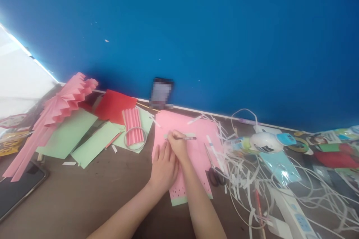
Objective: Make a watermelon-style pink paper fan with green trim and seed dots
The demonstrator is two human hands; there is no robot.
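Observation:
My right hand [177, 145] grips a dark pen [190, 138], its tip low over the pink paper [196, 123]. A pale green strip lies by the pen, partly hidden by my fingers. Flat on the paper rests my left hand [164, 168], fingers stretched forward and close beside my right hand. Below my wrists the pink sheet shows small dark seed marks and a green border [179, 200]. Dark-handled scissors [215, 176] lie at the paper's right edge.
Left are pleated pink paper [134, 127], a metal ring [145, 139], green sheets [97, 143], red paper [116, 105], a pink paper fan [66, 101] and a phone [22, 186]. Right are white paper strips [249, 190], cables, a glue bottle [266, 142] and a power strip [294, 209]. A blue wall [196, 37] rises behind.

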